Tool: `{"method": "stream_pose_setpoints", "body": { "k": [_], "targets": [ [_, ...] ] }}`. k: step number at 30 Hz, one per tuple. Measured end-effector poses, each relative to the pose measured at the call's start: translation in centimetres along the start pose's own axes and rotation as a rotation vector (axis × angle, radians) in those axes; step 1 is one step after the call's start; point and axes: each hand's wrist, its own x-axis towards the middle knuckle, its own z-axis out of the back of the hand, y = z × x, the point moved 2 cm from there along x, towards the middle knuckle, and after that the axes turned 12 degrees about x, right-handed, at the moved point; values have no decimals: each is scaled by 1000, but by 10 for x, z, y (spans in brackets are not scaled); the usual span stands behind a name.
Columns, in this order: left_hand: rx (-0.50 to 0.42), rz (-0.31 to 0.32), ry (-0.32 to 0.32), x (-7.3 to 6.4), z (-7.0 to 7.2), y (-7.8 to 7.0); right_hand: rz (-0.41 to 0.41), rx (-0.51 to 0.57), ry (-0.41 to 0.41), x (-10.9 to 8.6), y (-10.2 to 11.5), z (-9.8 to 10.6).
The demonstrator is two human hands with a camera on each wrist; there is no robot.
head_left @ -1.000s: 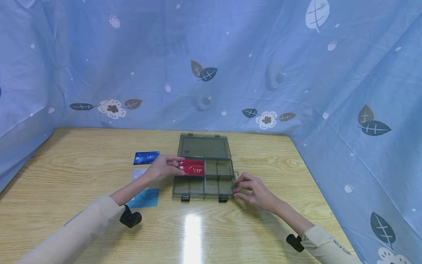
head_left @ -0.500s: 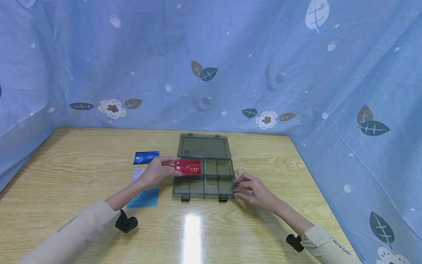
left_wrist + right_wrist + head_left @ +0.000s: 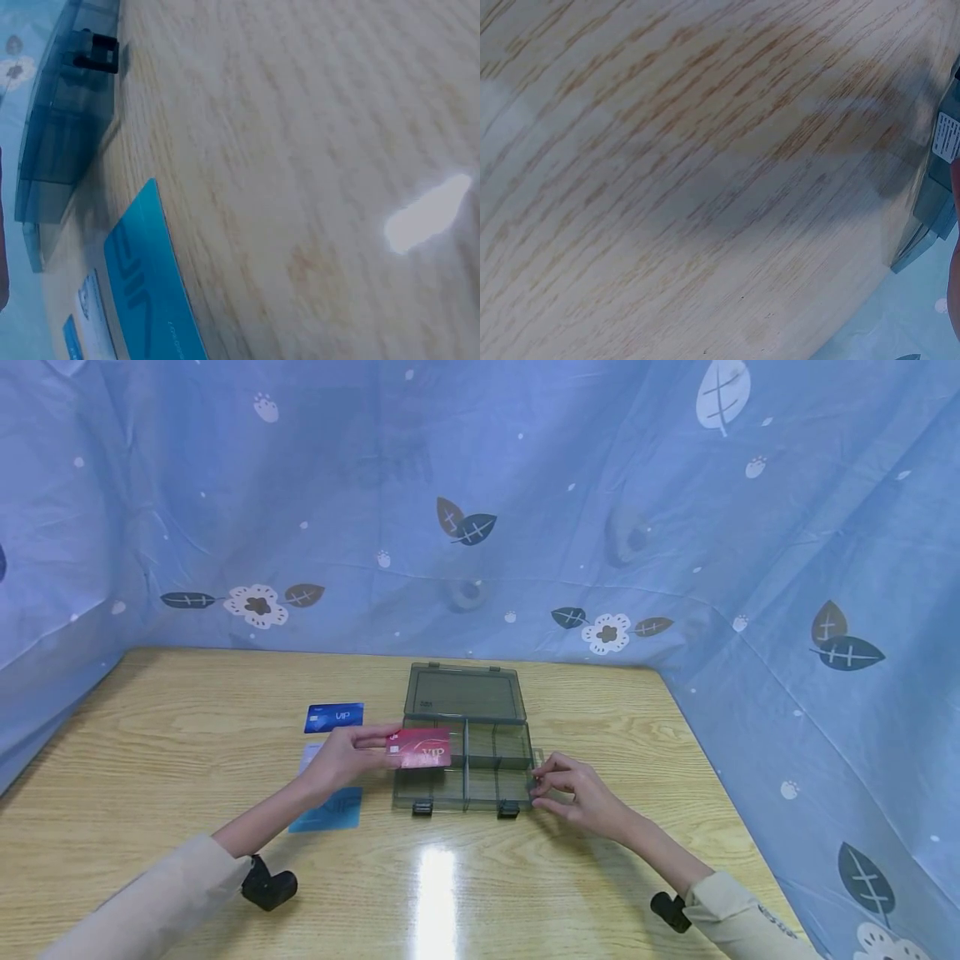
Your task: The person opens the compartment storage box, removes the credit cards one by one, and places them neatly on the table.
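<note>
My left hand pinches a red VIP card by its left end, above the left compartments of a smoky clear plastic box. The box's lid lies folded back behind it. At the box's right side, my right hand touches the wall with bent fingers and thumb. In the left wrist view the box stands at the upper left and only a sliver of the hand shows. The right wrist view catches the box's labelled side at its edge, partly behind a finger.
Left of the box lie a dark blue VIP card, a pale card partly behind the left hand, and a light blue card. Two black latches stick out at the box's front. A blue patterned curtain borders the wooden table.
My left hand has drawn the red card leftward and a little nearer, from over the rear left compartment toward the box's left edge. The right hand and the box have stayed put.
</note>
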Motion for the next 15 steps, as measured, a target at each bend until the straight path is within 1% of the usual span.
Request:
{"method": "stream_pose_setpoints", "body": {
  "k": [6,11,15],
  "targets": [
    [-48,4,26,-11,4,1,-3,5,2,0,0,0],
    [-83,1,36,-17,7,4,-6,8,4,0,1,1],
    [-81,31,26,-21,9,6,-14,11,5,0,0,0]
  ]
}}
